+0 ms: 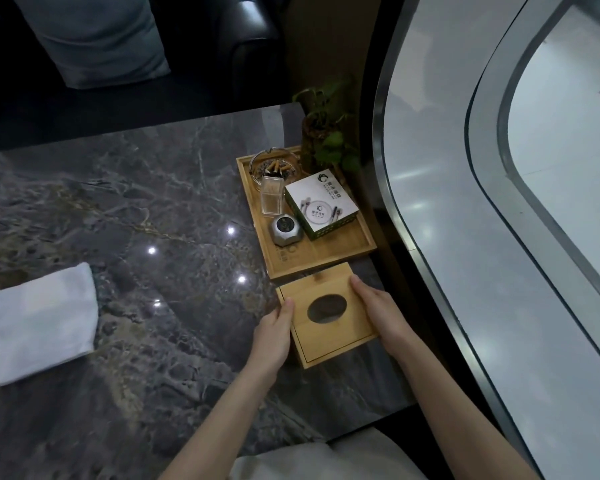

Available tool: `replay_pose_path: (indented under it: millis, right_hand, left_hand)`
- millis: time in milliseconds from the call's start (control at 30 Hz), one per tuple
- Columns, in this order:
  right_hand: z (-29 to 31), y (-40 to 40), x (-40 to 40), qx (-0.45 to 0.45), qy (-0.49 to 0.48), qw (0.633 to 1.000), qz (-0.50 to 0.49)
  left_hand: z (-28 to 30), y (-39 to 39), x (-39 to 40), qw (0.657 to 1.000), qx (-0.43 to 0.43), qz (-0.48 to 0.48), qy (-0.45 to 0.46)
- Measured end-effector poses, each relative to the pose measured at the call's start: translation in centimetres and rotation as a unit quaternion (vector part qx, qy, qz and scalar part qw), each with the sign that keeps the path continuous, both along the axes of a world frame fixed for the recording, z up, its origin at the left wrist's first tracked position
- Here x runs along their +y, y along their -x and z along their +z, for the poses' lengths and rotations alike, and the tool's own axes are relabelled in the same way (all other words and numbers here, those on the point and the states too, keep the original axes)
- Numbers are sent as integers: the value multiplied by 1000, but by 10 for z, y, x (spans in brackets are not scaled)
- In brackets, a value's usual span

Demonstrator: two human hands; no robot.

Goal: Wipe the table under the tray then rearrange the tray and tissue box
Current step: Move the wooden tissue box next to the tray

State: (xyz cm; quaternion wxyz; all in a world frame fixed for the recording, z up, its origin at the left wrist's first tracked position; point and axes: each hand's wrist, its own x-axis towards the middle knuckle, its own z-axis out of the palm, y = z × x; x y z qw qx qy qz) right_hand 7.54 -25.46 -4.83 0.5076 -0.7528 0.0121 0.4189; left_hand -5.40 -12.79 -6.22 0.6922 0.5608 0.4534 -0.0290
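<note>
A wooden tissue box (326, 292) with an oval opening on top sits on the dark marble table (153, 220), just in front of the wooden tray (336, 252). My left hand (274, 332) grips the box's left side and my right hand (378, 310) grips its right side. The tray lies at the table's right edge and carries a glass ashtray (274, 166) with cigarette butts, a clear toothpick holder (272, 195), a white and green paper box (321, 204) and a small grey metal device (286, 230). A folded white cloth (35, 323) lies at the left.
A potted plant (323, 133) stands behind the tray at the far right corner. A curved glass wall (465, 202) runs along the table's right side. Dark sofa seating with a grey cushion (94, 36) is beyond the far edge.
</note>
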Motion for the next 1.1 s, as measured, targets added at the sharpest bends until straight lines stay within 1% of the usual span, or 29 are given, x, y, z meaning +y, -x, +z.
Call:
replay_pose_path:
  millis: [233,267,300,367,433,500,567,600,633,700,800,900,967,1100]
  right_hand:
    - [-4,1,0,-8,0,1000,9]
    - [-5,2,0,-28,3,1000,11]
    - [-5,4,1,-67,9,998,13]
    - [-2,14,0,-187,21,982,26]
    - [4,31,-2,-290,20,956,49]
    - [4,50,-7,-364,47,927,80]
    - [2,66,-13,-414,86,898,122]
    - [1,73,-15,-420,98,891,140]
    - [1,80,-16,-417,110,890,152]
    - [1,90,-18,-413,148,884,163]
    - [-3,101,-20,-442,221,848,191]
    - [-6,108,-19,-460,250,822,226]
    - [-6,110,-17,-455,250,821,236]
    - [-5,108,-16,-440,239,834,232]
  left_hand:
    - [2,3,4,1000,3,-31,-1]
    - [4,3,5,999,1,-40,-12]
    - [6,4,5,998,-2,-51,-36]
    - [7,9,3,987,-9,-79,-138]
    - [10,17,-1,956,-36,-112,-268]
    - [10,29,-5,902,-52,-179,-389]
    - [6,37,-8,846,-38,-252,-469]
    - [4,41,-8,825,-26,-277,-492]
    - [2,43,-8,811,-17,-294,-506]
    - [-1,45,-9,797,-13,-308,-519]
    - [-6,46,-10,790,-13,-318,-523]
    - [-8,46,-8,780,-11,-326,-534]
    - [-8,46,-7,781,-23,-328,-531]
    - [-7,44,-4,783,-52,-332,-524]
